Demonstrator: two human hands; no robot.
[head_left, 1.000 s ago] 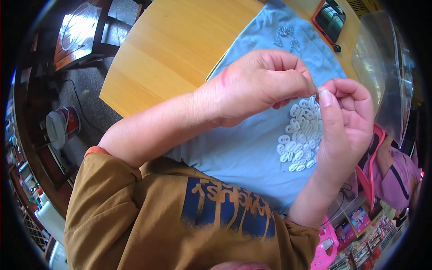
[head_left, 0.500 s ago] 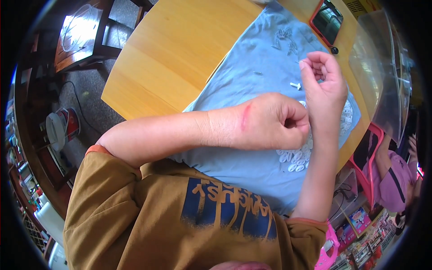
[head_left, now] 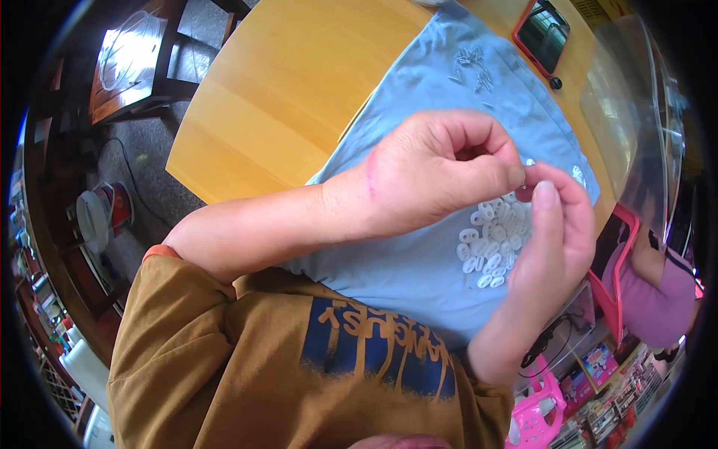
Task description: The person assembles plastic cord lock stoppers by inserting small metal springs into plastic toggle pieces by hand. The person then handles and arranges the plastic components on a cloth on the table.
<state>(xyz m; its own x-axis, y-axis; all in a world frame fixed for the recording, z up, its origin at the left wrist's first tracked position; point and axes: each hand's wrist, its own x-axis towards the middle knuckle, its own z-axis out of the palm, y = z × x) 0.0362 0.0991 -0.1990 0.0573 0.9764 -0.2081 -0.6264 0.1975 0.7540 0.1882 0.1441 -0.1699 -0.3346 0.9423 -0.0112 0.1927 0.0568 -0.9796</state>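
My left hand reaches across from the left, thumb and fingers closed in a pinch. Its fingertips meet those of my right hand, also pinched, above a heap of small white oval plastic pieces with holes. Whatever is between the fingertips is too small and too covered to name. A tiny pale bit shows just beyond them. Farther off on the blue cloth lies a loose cluster of small metal springs.
The cloth covers part of a yellow wooden table. A phone in a red case lies at the far right, near a clear plastic sheet. A pink chair and a person in purple are to the right.
My right hand has come back from near the springs to my left fingertips. My left hand has moved up and slightly rightward, and a white piece and a loose spring no longer show.
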